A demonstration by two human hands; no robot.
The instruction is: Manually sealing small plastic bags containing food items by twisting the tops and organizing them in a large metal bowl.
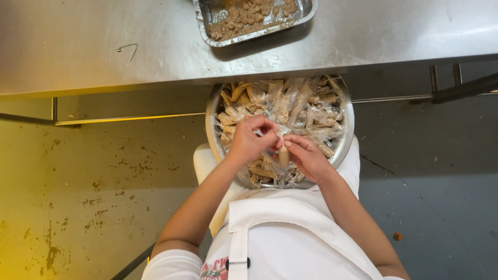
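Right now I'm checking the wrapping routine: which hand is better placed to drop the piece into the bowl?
Probably the right hand: its fingers pinch the brown piece directly over the metal bowl, while the left hand grips only the clear wrapper.

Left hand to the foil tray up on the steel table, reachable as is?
Probably yes, but not freely. The left hand is pinching a clear wrapper with the right hand over the metal bowl. The foil tray sits beyond on the table, nothing between.
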